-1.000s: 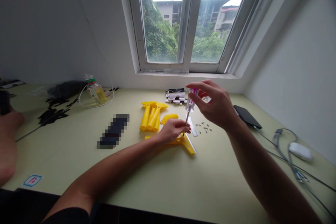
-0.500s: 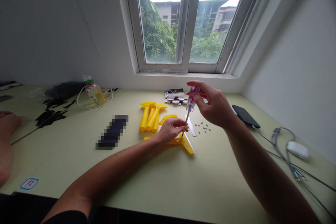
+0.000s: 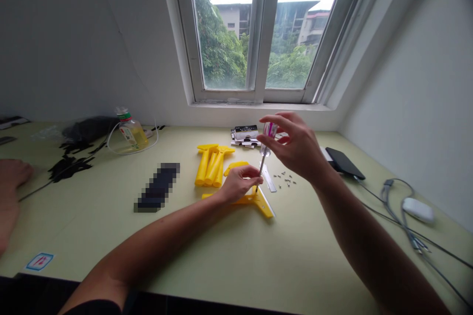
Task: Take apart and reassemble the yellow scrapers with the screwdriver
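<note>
My right hand [image 3: 297, 145] grips the clear and pink handle of a screwdriver [image 3: 265, 150], held almost upright. My left hand [image 3: 239, 184] pinches the lower part of its shaft between thumb and fingers. The screwdriver's tip meets the head of a yellow scraper [image 3: 263, 204], which lies on the table with a metal blade along its edge. My left hand and wrist hide part of the scraper's handle. Just behind are a loose metal blade [image 3: 268, 180], a yellow scraper part [image 3: 232, 166] and several small screws [image 3: 288, 180].
Several yellow scraper handles [image 3: 212, 170] lie left of my left hand. Small boxes [image 3: 246, 133] sit by the window wall. A bottle [image 3: 133, 134] and a pixelated dark object [image 3: 157, 189] are leftward. Cables [image 3: 401, 211] and a black device [image 3: 345, 162] lie right. Another person's hand [image 3: 15, 173] rests far left.
My right hand's fingers have shifted around the screwdriver handle, with the index finger and thumb further left. My left hand and the scraper stay in place.
</note>
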`<state>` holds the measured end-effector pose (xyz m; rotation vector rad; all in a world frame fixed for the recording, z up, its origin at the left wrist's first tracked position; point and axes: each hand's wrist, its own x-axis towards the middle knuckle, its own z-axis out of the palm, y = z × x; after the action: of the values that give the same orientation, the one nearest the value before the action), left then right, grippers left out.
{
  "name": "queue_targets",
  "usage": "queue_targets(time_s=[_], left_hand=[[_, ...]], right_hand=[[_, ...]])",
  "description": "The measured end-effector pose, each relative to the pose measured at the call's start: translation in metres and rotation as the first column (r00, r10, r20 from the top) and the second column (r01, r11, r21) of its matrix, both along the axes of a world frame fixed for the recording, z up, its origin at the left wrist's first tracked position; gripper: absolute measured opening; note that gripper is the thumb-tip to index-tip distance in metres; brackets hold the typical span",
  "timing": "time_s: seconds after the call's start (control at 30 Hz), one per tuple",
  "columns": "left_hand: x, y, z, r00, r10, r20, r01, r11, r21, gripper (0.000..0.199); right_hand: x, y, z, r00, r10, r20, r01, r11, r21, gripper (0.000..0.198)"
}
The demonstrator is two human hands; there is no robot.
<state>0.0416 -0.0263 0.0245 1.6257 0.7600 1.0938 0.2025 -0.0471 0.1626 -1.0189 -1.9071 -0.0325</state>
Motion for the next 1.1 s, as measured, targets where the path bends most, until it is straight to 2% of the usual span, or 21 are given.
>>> queue_targets(time_s=[0.1, 0.2, 0.37, 0.47, 0.53, 0.6, 0.67, 0.7, 0.77, 0.83, 0.93, 1.1], left_hand=[[0.0, -0.002, 0.001, 0.997, -0.074, -0.021, 0.074, 0.997, -0.002, 0.024], [-0.001, -0.004, 0.001, 0.994, -0.106, 0.009, 0.106, 0.994, -0.015, 0.025], [-0.002, -0.005, -0.001, 0.99, 0.049, 0.129, -0.049, 0.999, -0.009, 0.032], [-0.004, -0.001, 0.005, 0.976, 0.137, 0.172, -0.133, 0.991, -0.036, 0.03], [-0.009, -0.001, 0.013, 0.985, 0.173, 0.019, -0.174, 0.985, 0.02, 0.023], [-0.016, -0.003, 0.021, 0.941, 0.184, -0.286, -0.14, 0.976, 0.166, 0.022], [-0.024, -0.01, 0.028, 0.786, 0.18, -0.591, -0.007, 0.959, 0.283, 0.026], [-0.027, -0.014, 0.03, 0.69, 0.168, -0.704, 0.065, 0.954, 0.292, 0.029], [-0.031, -0.022, 0.031, 0.518, 0.129, -0.845, 0.175, 0.952, 0.252, 0.033], [-0.032, -0.028, 0.029, 0.417, 0.097, -0.904, 0.241, 0.947, 0.213, 0.032], [-0.032, -0.036, 0.025, 0.402, 0.116, -0.908, 0.277, 0.93, 0.241, 0.026], [-0.039, -0.045, 0.02, 0.456, 0.195, -0.868, 0.283, 0.893, 0.349, 0.024]], right_hand=[[0.003, 0.003, -0.001, 0.999, -0.009, -0.036, 0.008, 1.0, -0.019, 0.032], [0.01, 0.008, -0.001, 0.994, 0.05, -0.099, -0.054, 0.997, -0.046, 0.033], [0.022, 0.012, 0.002, 0.975, 0.092, -0.204, -0.104, 0.993, -0.048, 0.035], [0.027, 0.013, 0.004, 0.973, 0.082, -0.217, -0.095, 0.994, -0.05, 0.034], [0.03, 0.013, 0.006, 0.97, 0.079, -0.229, -0.091, 0.995, -0.041, 0.033], [0.033, 0.014, 0.007, 0.965, 0.091, -0.245, -0.1, 0.995, -0.024, 0.034], [0.036, 0.015, 0.009, 0.959, 0.11, -0.262, -0.113, 0.994, 0.002, 0.034], [0.037, 0.015, 0.01, 0.956, 0.116, -0.27, -0.116, 0.993, 0.013, 0.034], [0.038, 0.015, 0.011, 0.95, 0.121, -0.289, -0.119, 0.993, 0.026, 0.032], [0.037, 0.015, 0.011, 0.936, 0.134, -0.325, -0.138, 0.99, 0.012, 0.033], [0.029, 0.017, 0.008, 0.864, 0.198, -0.462, -0.243, 0.969, -0.04, 0.031], [0.007, 0.017, 0.0, 0.601, 0.195, -0.775, -0.402, 0.912, -0.082, 0.017]])
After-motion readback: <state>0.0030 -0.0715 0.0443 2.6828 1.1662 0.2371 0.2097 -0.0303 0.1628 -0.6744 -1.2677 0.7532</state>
